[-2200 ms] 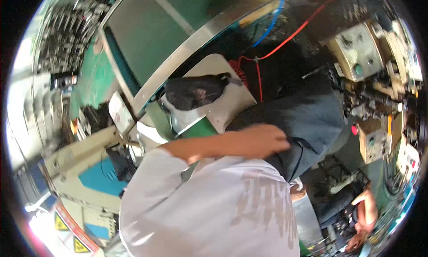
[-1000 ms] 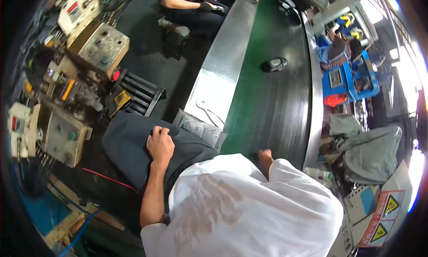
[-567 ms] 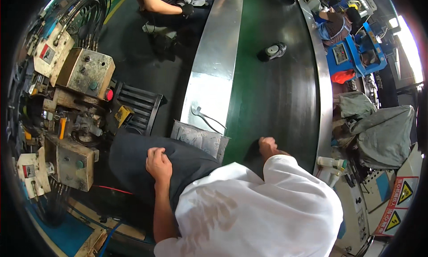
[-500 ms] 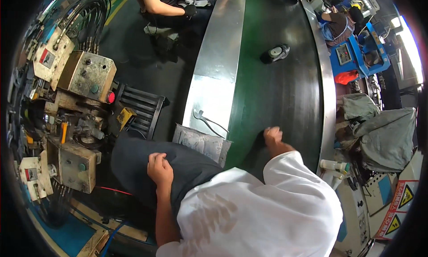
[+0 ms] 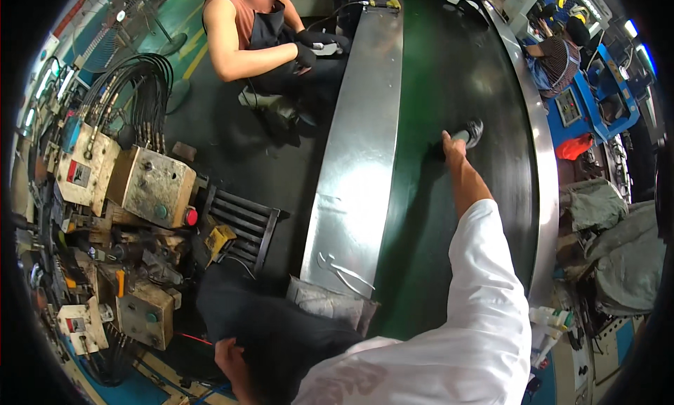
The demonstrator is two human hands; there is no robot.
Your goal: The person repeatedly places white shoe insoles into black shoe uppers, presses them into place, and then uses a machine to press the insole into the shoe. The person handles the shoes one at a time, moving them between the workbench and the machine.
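Observation:
My right hand is stretched far out over the dark green conveyor belt. Its fingers close on the near end of a dark shoe with a pale grey-green patch; the exact hold is partly hidden by the hand. My left hand hangs beside my dark-clad thigh, fingers curled, with nothing seen in it. A pair of metal pincers lies on the steel ledge along the belt, beside a worn grey pad.
Oily machinery with a control box and a red button stands at left, near a black slatted rack. A seated co-worker in black gloves handles a pale item. Another person works by a blue machine across the belt.
My right arm has extended forward and its hand has met the shoe, which has come nearer along the belt. My view has shifted up and forward; the left hand sits lower in the picture.

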